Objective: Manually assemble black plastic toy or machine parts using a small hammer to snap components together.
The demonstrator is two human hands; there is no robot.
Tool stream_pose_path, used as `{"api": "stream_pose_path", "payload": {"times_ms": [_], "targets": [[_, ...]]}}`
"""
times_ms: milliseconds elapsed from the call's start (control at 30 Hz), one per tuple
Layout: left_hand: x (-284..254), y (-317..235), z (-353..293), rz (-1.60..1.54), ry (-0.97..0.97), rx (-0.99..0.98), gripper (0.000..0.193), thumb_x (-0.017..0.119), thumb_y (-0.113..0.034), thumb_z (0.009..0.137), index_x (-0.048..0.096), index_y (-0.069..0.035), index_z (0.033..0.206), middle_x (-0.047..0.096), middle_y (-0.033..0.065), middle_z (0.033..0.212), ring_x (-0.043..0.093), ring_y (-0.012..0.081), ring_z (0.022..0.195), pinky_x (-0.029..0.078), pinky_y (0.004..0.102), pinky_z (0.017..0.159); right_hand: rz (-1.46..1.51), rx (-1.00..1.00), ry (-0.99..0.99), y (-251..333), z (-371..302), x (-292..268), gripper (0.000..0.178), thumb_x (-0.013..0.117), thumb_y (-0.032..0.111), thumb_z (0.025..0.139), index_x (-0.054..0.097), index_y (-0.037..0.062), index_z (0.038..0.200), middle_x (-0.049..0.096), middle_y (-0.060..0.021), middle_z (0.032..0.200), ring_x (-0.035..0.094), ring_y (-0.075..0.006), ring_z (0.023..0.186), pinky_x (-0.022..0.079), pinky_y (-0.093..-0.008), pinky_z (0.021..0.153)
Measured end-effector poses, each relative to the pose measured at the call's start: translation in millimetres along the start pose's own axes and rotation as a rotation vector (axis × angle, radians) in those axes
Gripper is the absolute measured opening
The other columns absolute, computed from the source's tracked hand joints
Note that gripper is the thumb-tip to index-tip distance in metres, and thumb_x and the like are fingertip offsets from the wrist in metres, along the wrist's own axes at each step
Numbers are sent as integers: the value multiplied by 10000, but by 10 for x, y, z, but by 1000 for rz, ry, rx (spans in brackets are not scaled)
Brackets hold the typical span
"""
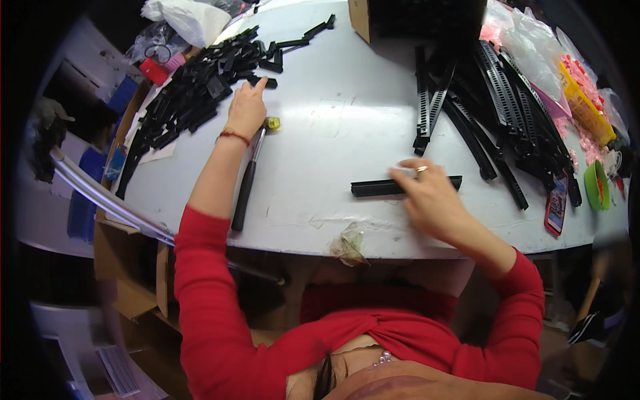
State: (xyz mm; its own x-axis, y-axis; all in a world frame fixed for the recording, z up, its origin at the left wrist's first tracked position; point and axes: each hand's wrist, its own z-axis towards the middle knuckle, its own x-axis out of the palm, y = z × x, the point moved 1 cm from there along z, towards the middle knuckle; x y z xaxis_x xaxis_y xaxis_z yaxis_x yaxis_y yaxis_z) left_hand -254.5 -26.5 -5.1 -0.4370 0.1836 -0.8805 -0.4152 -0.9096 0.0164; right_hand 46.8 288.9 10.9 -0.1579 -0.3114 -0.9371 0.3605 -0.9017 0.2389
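Note:
My left hand point(247, 108) reaches to the right edge of a heap of small black plastic pieces point(217, 87). Its fingertips close on one short black piece point(268, 83). Beside that wrist lies a hammer point(247, 187) with a dark handle and a yellow tip. Near the front of the table, a straight black plastic strip point(373, 189) lies flat. Across its right part is my right hand point(432, 203), slightly blurred, with fingers bent around the strip. The palm hides part of the strip.
Long slotted black strips point(497, 93) are piled at the right, with a phone point(557, 207) and a green bowl point(596, 185) beside them. A yellow basket point(587, 103) holds pink bits. A dark open box point(360, 20) stands at the back. Crumpled clear plastic point(349, 244) sits at the front edge.

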Motion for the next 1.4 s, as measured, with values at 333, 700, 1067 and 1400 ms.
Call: {"api": "stream_pose_path", "payload": {"times_ms": [333, 700, 1067, 1400], "targets": [[-209, -231, 427, -129, -92, 343, 208, 737, -145, 820, 756, -158, 1027, 546, 94, 849, 584, 257, 832, 501, 353, 718, 212, -148, -210, 105, 41, 285, 255, 733, 154, 791, 680, 111, 1036, 575, -42, 874, 546, -237, 800, 467, -351, 715], [-1164, -1194, -1626, -1350, 596, -176, 415, 643, -34, 893, 545, 58, 1287, 663, 168, 1137, 647, 225, 1096, 491, 335, 1005, 206, -132, -238, 111, 120, 352, 196, 713, 236, 813, 697, 131, 979, 596, -43, 917, 580, -233, 884, 485, -355, 753], [-1126, -1408, -2098, -1336, 394, -136, 480, 508, 118, 869, 557, 26, 1337, 601, 128, 1210, 621, 203, 1103, 473, 317, 993, 161, -180, -285, 148, 79, 433, 191, 696, 247, 835, 700, 132, 988, 596, -47, 906, 585, -233, 890, 508, -356, 766], [-1134, -1636, -1729, -498, 178, 496, 489, 662, 41, 754, 711, -212, 1170, 582, 58, 1320, 566, 319, 1142, 421, 403, 1034, 188, -153, -280, 94, 98, 399, 199, 703, 250, 828, 691, 107, 965, 626, -68, 944, 601, -242, 938, 513, -354, 802]]}}
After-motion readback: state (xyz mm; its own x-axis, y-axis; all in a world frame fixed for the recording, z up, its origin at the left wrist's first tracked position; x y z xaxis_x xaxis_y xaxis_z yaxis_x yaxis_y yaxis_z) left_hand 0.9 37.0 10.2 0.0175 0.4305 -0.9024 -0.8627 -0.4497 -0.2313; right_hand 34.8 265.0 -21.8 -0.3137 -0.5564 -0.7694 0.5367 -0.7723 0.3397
